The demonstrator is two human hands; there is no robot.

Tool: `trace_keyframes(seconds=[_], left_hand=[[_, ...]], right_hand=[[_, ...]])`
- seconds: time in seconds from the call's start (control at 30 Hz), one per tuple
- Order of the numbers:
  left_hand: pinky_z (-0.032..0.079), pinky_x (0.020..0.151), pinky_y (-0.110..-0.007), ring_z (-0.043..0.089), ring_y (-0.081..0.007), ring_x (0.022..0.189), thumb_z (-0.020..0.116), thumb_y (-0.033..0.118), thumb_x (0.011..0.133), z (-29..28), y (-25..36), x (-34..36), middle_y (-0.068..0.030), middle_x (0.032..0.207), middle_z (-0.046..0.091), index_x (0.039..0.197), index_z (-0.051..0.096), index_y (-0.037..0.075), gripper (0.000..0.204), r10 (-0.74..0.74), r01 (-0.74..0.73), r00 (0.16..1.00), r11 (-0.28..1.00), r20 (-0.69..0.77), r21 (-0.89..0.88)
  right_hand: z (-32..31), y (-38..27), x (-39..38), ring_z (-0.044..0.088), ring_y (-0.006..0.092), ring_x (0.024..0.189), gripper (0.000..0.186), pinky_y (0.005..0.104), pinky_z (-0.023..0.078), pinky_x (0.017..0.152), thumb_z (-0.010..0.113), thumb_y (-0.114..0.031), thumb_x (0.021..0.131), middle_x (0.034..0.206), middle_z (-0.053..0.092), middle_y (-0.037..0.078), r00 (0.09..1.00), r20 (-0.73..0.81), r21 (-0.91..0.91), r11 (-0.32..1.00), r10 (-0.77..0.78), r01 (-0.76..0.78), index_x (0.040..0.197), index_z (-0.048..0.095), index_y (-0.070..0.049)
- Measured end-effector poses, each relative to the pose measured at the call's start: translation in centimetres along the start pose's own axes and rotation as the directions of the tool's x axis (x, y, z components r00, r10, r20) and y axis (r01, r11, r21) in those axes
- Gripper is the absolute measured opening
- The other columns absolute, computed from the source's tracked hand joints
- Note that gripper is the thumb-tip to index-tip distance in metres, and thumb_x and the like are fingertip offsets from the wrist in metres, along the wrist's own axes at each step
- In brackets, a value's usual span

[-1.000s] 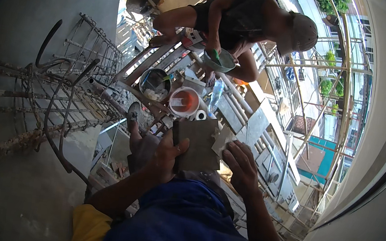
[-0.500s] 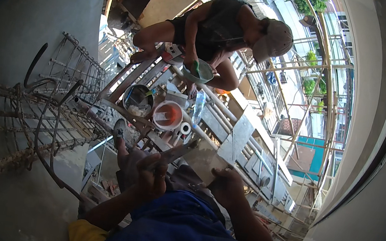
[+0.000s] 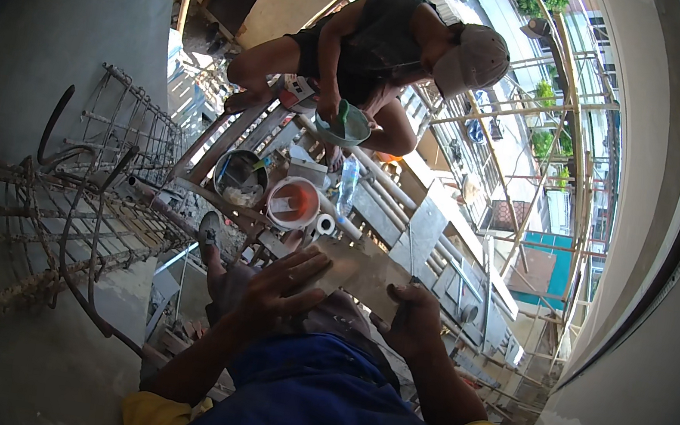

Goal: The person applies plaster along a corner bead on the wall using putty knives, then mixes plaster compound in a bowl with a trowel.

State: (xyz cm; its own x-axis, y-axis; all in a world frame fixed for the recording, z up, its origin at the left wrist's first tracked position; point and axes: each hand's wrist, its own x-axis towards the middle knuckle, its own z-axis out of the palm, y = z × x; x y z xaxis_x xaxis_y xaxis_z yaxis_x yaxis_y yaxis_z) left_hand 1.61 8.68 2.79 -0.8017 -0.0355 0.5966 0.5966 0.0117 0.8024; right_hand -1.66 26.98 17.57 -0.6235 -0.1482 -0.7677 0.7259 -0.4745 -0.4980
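Fingers outstretched and thumb apart, the left hand (image 3: 272,292) touched the left end of a thin grey plate (image 3: 362,275); from my remote seat I could not tell whether anything pressed from below. That plate lay between both hands, beyond the blue shirt (image 3: 329,411), its long axis slanting from upper left to lower right. Neither hand was nearer: I saw the right hand (image 3: 413,320) pinch its right end, thumb uppermost, fingers mostly hidden.

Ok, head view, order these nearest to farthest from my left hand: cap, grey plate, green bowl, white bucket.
1. Grey plate, at the left hand
2. White bucket, ahead
3. Green bowl, beyond the bucket
4. Cap, ahead and right
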Motion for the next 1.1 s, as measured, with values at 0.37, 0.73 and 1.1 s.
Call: trace_keyframes(seconds=[0.37, 0.73, 1.1], left_hand=[[0.043, 0.098, -0.040, 0.059, -0.0342, 0.112, 0.034, 0.011, 0.100, -0.3, -1.1, -2.2, -0.0244, 0.119, 0.060, 0.120, 0.051, -0.009, 0.033, -0.373, 0.371, 0.928, 0.926, 0.021, 0.067], [0.041, 0.093, -0.043, 0.054, -0.0365, 0.106, 0.042, 0.020, 0.099, 0.6, -2.0, -5.2, -0.0233, 0.112, 0.055, 0.119, 0.051, -0.008, 0.035, -0.445, 0.447, 0.893, 0.862, -0.066, 0.238], [0.038, 0.097, -0.043, 0.049, -0.0376, 0.112, 0.042, 0.020, 0.099, 0.3, -2.1, -6.2, -0.0251, 0.118, 0.052, 0.120, 0.050, -0.009, 0.037, -0.534, 0.543, 0.839, 0.834, -0.106, 0.096]], right_hand=[[1.4, -11.5, -8.4, 0.061, 0.0259, 0.090, 0.038, 0.0381, 0.056, 0.060, 0.057, -0.009, 0.088, 0.110, 0.054, 0.014, 0.326, 0.488, -0.348, 0.162, -0.809, 0.924, 0.123, 0.043, -0.002], [7.1, -17.5, -7.9, 0.032, 0.0369, 0.122, 0.077, 0.0458, 0.025, 0.102, 0.058, 0.015, 0.061, 0.129, 0.038, 0.023, -0.234, 0.895, -0.437, -0.647, -0.379, -0.625, 0.134, 0.035, 0.005], [7.5, -22.8, -5.4, 0.031, 0.0394, 0.123, 0.063, 0.0504, 0.023, 0.104, 0.051, 0.009, 0.073, 0.128, 0.036, 0.028, -0.408, 0.857, -0.515, -0.567, -0.315, -0.643, 0.133, 0.031, 0.007]])
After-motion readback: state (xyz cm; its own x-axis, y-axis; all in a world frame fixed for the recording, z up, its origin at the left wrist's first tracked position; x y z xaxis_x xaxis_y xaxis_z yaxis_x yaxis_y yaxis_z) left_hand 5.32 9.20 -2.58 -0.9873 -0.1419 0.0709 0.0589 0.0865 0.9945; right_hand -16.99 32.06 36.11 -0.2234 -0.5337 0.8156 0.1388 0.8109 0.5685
